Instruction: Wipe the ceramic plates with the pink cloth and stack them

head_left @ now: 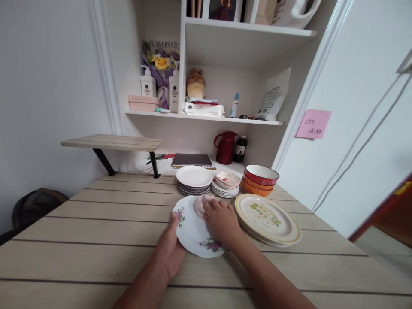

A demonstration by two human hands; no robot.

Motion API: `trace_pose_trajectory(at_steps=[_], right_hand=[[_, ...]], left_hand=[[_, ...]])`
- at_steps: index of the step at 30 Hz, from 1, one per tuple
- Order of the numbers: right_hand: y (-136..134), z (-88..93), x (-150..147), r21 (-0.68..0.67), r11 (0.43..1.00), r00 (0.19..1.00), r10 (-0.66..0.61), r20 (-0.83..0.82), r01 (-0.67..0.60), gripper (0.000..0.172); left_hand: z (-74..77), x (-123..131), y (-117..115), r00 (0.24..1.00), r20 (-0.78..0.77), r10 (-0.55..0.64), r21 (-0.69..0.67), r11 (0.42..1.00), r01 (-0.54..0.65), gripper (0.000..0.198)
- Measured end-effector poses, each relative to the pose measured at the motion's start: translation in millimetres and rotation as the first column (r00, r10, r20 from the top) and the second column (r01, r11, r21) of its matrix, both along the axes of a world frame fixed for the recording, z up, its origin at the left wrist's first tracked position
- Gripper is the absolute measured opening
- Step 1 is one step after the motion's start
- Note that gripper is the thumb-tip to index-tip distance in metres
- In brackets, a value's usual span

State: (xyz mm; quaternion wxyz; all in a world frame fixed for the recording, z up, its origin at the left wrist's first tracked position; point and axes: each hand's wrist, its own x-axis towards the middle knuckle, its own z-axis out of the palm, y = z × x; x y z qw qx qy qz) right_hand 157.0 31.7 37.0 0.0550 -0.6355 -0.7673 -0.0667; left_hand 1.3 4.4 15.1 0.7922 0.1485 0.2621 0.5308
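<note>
A white plate [192, 231] with pink flower sprays is held tilted above the wooden table. My left hand [170, 244] grips its left edge, thumb on the rim and the other fingers hidden underneath. On the plate's upper part lies a pale pink cloth [200, 205], partly covered by my right hand [221, 219], whose fingers press it against the surface. Close by on the right is a stack of large oval plates [267, 219] with yellow rims and a leafy pattern.
Behind the plate stand a stack of round plates [194, 176], small plates with square dishes [228, 178], and nested red and orange bowls [261, 174]. Farther back are a laptop [192, 159], a red jug [225, 148] and a dark bottle [240, 149]. A raised wooden shelf [111, 141] overhangs the left.
</note>
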Motion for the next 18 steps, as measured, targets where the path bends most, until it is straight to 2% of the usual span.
trace_pose_trajectory(at_steps=[3, 5, 8, 10, 12, 15, 18], right_hand=[[-19, 13.8, 9, -0.063, 0.996, 0.997, -0.059, 0.053, 0.062, 0.032], [-35, 23.7, 11, -0.132, 0.991, 0.998, -0.023, 0.055, 0.03, 0.027], [-52, 33.4, 5, -0.219, 0.955, 0.98, 0.195, -0.035, -0.198, 0.023], [-56, 33.5, -4, -0.213, 0.91, 0.932, 0.33, -0.148, -0.356, 0.024], [-51, 28.2, -16, -0.154, 0.886, 0.886, 0.395, -0.242, -0.438, 0.026], [-33, 14.7, -30, -0.052, 0.886, 0.86, 0.431, -0.274, -0.461, 0.031], [-10, 3.4, -32, -0.026, 0.926, 0.911, 0.366, -0.19, -0.377, 0.035]], left_hand=[[1.5, 0, -1, 0.998, -0.049, 0.034, -0.025, 0.999, -0.035, 0.053], [4.0, 1, -2, 0.997, -0.078, 0.016, -0.033, 0.999, -0.019, 0.053], [6.0, -1, -3, 0.998, -0.051, -0.028, -0.014, 1.0, 0.027, 0.054], [3.5, -4, -2, 0.998, -0.006, -0.07, 0.002, 0.998, 0.07, 0.056], [-1.9, -7, 1, 0.992, 0.039, -0.117, 0.016, 0.993, 0.116, 0.06], [-10.1, -9, 6, 0.985, 0.112, -0.132, 0.058, 0.99, 0.126, 0.065], [-11.6, -5, 8, 0.985, 0.14, -0.099, 0.087, 0.992, 0.087, 0.066]])
